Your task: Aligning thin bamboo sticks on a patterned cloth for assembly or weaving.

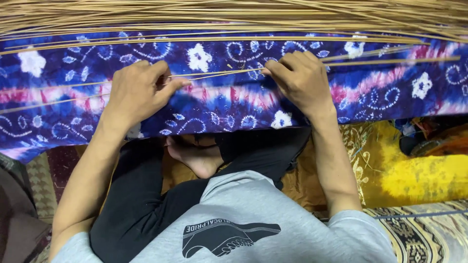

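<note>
Fingers (273, 68) of the right hand (302, 80) and left hand (139, 90) are pinching one thin reed (219, 73), being held across the blue patterned cloth (219, 104) at mid-frame. A large pile of reeds (234, 14) is lying unhandled along the top edge.

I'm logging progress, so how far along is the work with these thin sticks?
Done: hard to judge; a few loose sticks lie across the blue cloth. In hand: the left hand and right hand pinch one stick stretched between them. Left: a thick pile beyond the cloth looks untouched.
</note>
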